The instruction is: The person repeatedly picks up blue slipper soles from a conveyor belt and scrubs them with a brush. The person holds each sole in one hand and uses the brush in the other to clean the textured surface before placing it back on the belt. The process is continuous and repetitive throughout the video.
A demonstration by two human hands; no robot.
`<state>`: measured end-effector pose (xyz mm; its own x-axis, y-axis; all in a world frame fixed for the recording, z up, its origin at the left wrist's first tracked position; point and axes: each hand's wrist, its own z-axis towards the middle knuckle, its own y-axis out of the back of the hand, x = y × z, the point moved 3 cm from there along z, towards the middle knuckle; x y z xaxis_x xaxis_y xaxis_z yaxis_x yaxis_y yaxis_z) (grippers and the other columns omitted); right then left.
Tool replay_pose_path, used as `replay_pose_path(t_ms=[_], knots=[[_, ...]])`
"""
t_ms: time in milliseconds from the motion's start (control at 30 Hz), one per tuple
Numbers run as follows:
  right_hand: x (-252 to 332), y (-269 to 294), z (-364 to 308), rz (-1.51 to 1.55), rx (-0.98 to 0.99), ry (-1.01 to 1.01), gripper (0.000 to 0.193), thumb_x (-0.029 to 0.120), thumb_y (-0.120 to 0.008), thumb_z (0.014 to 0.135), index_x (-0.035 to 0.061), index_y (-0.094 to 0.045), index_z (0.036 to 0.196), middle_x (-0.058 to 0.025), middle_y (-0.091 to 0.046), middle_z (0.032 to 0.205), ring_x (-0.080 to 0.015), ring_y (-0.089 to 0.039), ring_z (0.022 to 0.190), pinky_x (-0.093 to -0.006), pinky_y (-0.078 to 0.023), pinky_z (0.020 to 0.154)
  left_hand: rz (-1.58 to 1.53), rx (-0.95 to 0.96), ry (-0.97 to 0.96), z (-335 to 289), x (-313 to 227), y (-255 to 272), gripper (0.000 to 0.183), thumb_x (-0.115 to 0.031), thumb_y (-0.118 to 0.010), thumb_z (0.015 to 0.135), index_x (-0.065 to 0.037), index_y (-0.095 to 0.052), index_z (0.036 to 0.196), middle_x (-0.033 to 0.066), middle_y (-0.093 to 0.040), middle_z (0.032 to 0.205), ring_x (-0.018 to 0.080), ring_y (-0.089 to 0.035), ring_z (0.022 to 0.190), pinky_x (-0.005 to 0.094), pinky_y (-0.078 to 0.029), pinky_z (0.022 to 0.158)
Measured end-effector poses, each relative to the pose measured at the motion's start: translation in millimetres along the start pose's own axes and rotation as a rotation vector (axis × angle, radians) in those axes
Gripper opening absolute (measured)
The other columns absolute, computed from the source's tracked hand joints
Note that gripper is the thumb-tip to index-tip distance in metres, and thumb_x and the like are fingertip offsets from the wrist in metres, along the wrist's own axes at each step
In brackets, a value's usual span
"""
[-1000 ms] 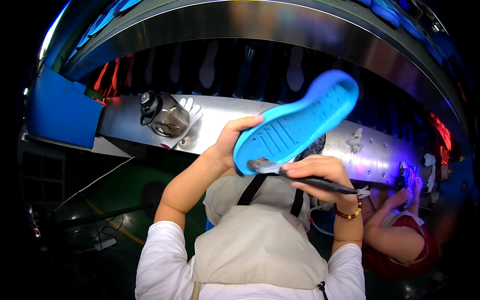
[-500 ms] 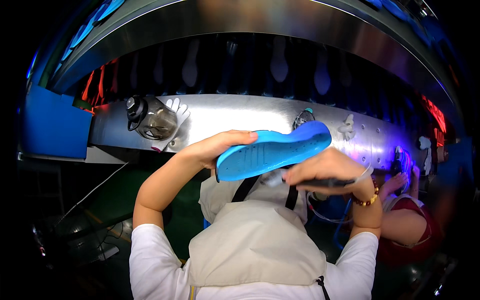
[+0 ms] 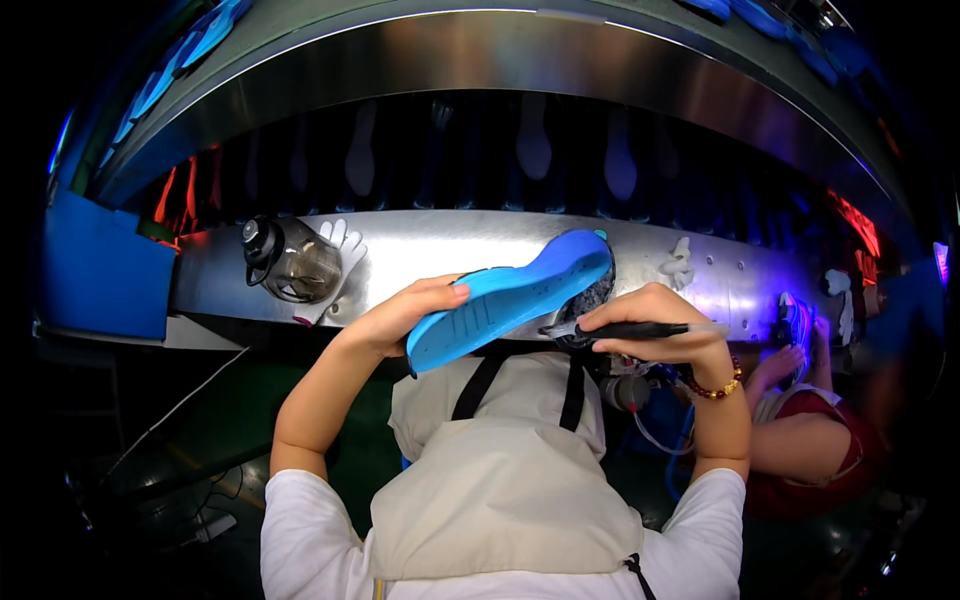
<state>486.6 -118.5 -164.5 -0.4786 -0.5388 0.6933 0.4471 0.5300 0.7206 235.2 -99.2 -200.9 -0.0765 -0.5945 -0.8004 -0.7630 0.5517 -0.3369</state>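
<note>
My left hand [image 3: 415, 312] grips the near left end of a blue shoe sole [image 3: 500, 305], thumb lying on its edge. The sole is tilted and held up over the front of the bench, its far end pointing up and right. In my right hand [image 3: 655, 320] is a brush [image 3: 630, 330] with a dark handle, held like a pen. Its bristle end points left, close to the sole's lower right edge; whether it touches cannot be seen. A dark, crusted-looking pot [image 3: 592, 300] stands behind the sole, partly hidden by it and by my fingers.
On the metal bench [image 3: 440, 240] stand a bottle [image 3: 295, 260] beside a white glove [image 3: 345, 250], and a crumpled white item [image 3: 678, 264] further right. Beyond runs a dark slot holding several soles under a metal hood [image 3: 480, 60]. A co-worker's hand [image 3: 780, 365] is at right.
The sole has moved left and slightly tilted more upright. My right hand has turned so the brush shows clearly and points left. More of the dark pot shows.
</note>
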Motion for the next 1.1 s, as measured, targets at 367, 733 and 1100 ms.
replay_pose_path(t_ms=[367,733,1100], knots=[[-40.2,-4.0,6.6,0.714,-0.716,-0.142,0.018,0.003,-0.056,0.079,-0.003,-0.063,0.095,-0.008,-0.063,0.075,-0.0095,-0.056,0.055,-0.0198,-0.045,0.051,-0.659,0.178,-0.102,20.9,24.4,-6.4,0.062,-0.039,-0.048,0.082,-0.004,-0.03,0.131,0.0244,-0.042,0.122,0.04,-0.05,0.103,0.0572,-0.043,0.082],[-9.0,-66.8,-9.7,0.981,-0.65,0.029,0.022,0.006,-0.058,0.076,-0.0078,-0.059,0.094,-0.0236,-0.061,0.094,-0.0137,-0.056,0.048,-0.02,-0.045,0.045,-0.423,0.061,-0.452,-12.7,-7.6,20.8,0.056,-0.033,-0.049,0.083,0.0,-0.037,0.127,0.0155,-0.05,0.118,0.0243,-0.051,0.105,0.0364,-0.04,0.091],[-35.1,-68.6,-18.7,1.233,-0.943,-0.034,0.022,0.006,-0.053,0.082,-0.0078,-0.057,0.098,-0.0199,-0.061,0.097,-0.0111,-0.054,0.054,-0.0196,-0.045,0.051,-1.384,-0.338,-1.283,-34.1,-222.0,134.3,0.063,-0.043,-0.033,0.087,0.002,-0.025,0.131,0.019,-0.034,0.132,0.0335,-0.037,0.12,0.0504,-0.032,0.097]])
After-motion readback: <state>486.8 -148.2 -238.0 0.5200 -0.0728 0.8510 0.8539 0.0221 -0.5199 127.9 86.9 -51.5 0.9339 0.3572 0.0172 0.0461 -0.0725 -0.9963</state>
